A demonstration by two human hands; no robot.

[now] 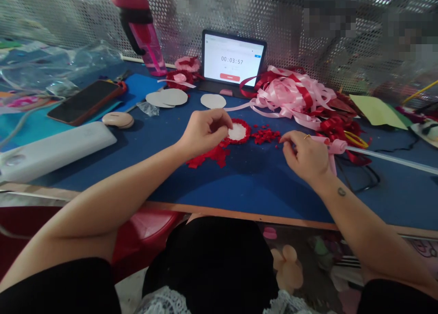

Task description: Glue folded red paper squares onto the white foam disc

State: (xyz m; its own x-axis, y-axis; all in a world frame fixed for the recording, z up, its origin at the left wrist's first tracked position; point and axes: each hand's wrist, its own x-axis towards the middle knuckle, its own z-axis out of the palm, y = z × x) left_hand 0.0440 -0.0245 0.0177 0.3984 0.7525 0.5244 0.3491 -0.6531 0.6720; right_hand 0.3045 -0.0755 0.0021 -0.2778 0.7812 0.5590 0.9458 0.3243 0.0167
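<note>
My left hand is closed in a pinch at the left edge of a white disc rimmed with red ribbon pieces, which lies on the table. The fingers partly cover that edge. Just below this hand are loose cut red ribbon pieces. To the right of the disc is a small pile of red bits. My right hand, wearing a ring, has curled fingers beside that pile; whatever its fingertips hold is too small to make out. Partly behind the right hand lies a pink glue gun with a clear glue stick.
Pink and red ribbons are heaped at the back right. Behind stands a tablet showing a timer. White discs, a pink bottle, a phone and a long white case occupy the left. Black cable loops lie right.
</note>
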